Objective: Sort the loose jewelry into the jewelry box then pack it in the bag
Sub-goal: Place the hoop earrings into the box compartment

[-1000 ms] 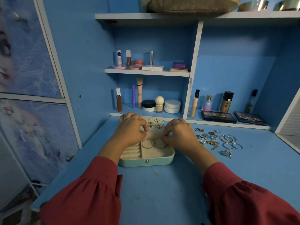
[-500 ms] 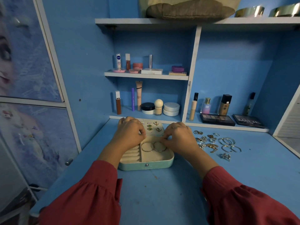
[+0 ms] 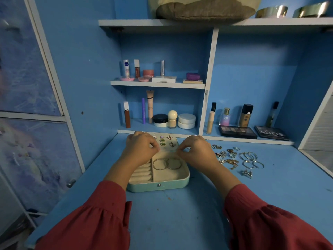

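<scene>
Head cam has both hands over the far half of the open jewelry box point(image 3: 158, 184), which sits mid-bench close to the back edge. Left hand point(image 3: 141, 150) is curled with thumb and fingertips pinched together, right hand point(image 3: 195, 150) the same, and there seems to be something thin strung between them, maybe a fine chain, but it's too small to say for sure.

Two hoops point(image 3: 166, 164) already lie in the big compartment, and a few studs point(image 3: 166, 140) are pinned on the pad behind. The loose pile point(image 3: 236, 158) is just to the right of the box, toward the bench's right edge.

What I'd worry about: if that is a chain, it'll probably snag on the studs or tangle with the hoops when it goes down. Also the right wrist hangs right next to the pile, so a careless sweep could scatter rings across the bench. No bag that I can make out, so packing looks far off.
</scene>
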`<state>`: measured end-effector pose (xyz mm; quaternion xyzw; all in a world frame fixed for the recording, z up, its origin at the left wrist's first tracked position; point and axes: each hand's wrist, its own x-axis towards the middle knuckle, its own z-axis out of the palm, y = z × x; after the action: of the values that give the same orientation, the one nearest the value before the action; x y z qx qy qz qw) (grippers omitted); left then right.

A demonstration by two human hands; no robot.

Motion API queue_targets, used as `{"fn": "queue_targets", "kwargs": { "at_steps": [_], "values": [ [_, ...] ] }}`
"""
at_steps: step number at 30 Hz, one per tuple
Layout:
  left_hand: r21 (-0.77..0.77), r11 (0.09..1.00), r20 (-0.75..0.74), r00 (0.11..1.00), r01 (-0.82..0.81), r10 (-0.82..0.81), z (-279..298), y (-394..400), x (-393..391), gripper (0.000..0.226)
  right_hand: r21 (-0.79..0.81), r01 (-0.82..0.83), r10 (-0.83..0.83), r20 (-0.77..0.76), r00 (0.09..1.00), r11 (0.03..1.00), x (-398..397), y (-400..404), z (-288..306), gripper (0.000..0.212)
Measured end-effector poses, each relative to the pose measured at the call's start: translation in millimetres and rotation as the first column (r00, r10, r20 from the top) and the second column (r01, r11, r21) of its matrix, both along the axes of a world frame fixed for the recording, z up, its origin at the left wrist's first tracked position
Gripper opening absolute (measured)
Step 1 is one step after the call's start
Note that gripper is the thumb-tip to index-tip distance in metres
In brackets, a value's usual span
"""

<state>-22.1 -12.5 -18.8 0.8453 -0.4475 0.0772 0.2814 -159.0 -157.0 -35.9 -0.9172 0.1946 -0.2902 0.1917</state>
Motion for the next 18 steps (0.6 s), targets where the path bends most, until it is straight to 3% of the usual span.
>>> {"fn": "queue_targets", "kwargs": {
  "at_steps": [4, 8, 11, 18],
  "values": [
    [-0.166, 0.986, -0.134, 0.991, -0.009, -0.014, 9, -12, -15, 0.009, 0.161, 0.013, -0.028, 0.093, 0.995, 0.987, -8, -6, 15, 0.008],
    [-0.222, 0.974, -0.096, 0.993, 0.04, -0.063, 20, -35, -39, 0.012, 0.313, 0.072, -0.13, 0.167, 0.977, 0.947, -22, -25, 30, 0.008],
    [-0.239, 0.965, -0.072, 0.989, 0.111, -0.132, 29, -52, -60, 0.014, 0.337, 0.111, -0.169, 0.149, 0.974, 0.935, -42, -48, 38, 0.01],
    [-0.195, 0.96, -0.183, 0.955, 0.199, -0.235, 31, -109, -101, 0.023, 0.412, 0.272, -0.331, 0.077, 0.941, 0.87, -105, -103, 37, 0.013]
  ]
}}
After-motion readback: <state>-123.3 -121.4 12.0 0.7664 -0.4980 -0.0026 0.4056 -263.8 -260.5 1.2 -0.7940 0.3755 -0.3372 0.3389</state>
